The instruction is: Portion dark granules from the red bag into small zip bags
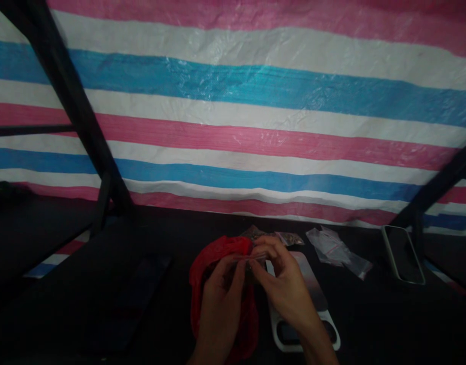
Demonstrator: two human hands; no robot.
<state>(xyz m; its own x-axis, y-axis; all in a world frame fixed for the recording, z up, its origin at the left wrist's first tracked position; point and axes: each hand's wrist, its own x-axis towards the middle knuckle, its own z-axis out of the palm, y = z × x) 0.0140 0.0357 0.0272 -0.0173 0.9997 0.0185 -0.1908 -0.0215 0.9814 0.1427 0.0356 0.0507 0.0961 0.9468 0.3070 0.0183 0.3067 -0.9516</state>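
Note:
Both hands meet above a red plastic bag (200,268), pinching a small clear plastic bag (250,258) by its upper edge. My left hand (223,294) holds the left part, thumb and fingers closed. My right hand (280,276) has the right part between thumb and fingertips. What lies inside the small bag is hidden by the fingers and too dark to tell. Under my right forearm stands a white kitchen scale (276,324) with a metal plate, partly covered by the arm. Small filled clear bags (289,238) lie just beyond the hands.
Flat clear bags (337,251) lie in a loose pile right of the scale. Farther right rests a phone (403,253). A dark flat object (142,289) lies on the black table (172,228) at left. Black frame bars (77,106) and a striped plastic sheet (256,111) stand behind.

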